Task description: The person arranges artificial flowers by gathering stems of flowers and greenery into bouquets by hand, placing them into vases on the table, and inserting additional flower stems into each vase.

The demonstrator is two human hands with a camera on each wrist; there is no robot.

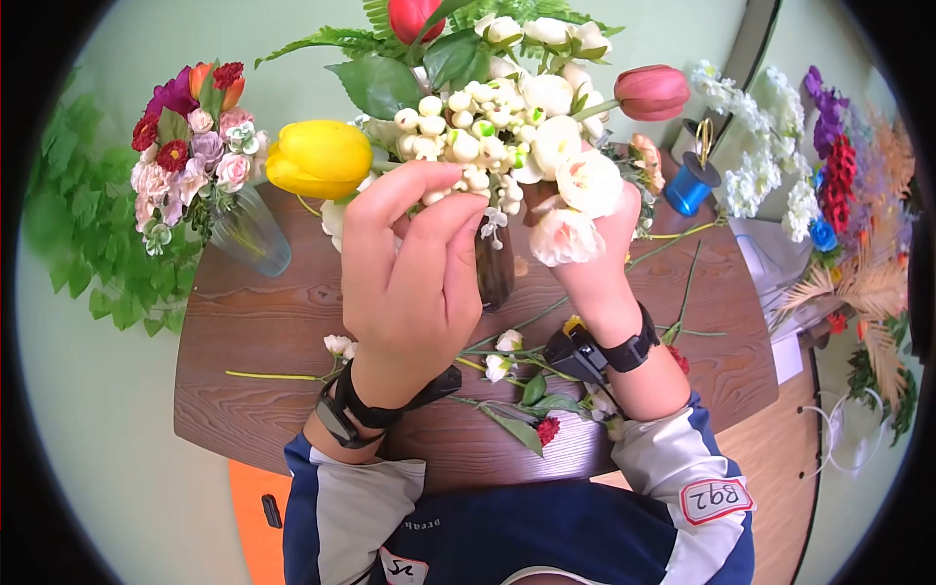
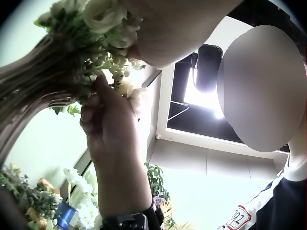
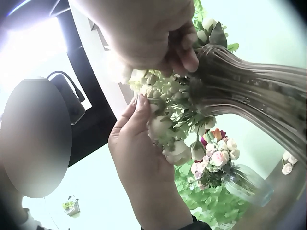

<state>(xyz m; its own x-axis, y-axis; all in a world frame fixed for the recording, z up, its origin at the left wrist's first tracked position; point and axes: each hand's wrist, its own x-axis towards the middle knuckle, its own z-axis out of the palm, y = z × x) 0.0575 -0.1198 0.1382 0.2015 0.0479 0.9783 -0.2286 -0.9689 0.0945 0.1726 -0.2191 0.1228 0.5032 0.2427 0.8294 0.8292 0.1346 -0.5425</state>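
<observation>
At the tall brown glass vase (image 1: 495, 263), both hands work among the flowers just above its mouth. My left hand (image 1: 414, 278) pinches a white berry sprig (image 1: 468, 136) with thumb and fingertips, at the front of the bouquet. Behind two pale roses (image 1: 588, 183), my right hand (image 1: 600, 253) is partly hidden; the left wrist view shows this right hand (image 2: 115, 129) with curled fingers at the sprig's stem, close to the vase rim (image 2: 76, 72). A yellow tulip (image 1: 320, 159), a red tulip (image 1: 414, 18) and a pink tulip (image 1: 651, 93) stick out around the white blooms.
Loose cut stems with small white blossoms (image 1: 497, 368) and a red flower (image 1: 548, 429) lie on the wooden table (image 1: 253, 331). A clear vase (image 1: 253, 234) with a mixed bouquet stands at left. Right of the bouquet are a blue ribbon spool (image 1: 690, 183) and more flowers (image 1: 770, 156).
</observation>
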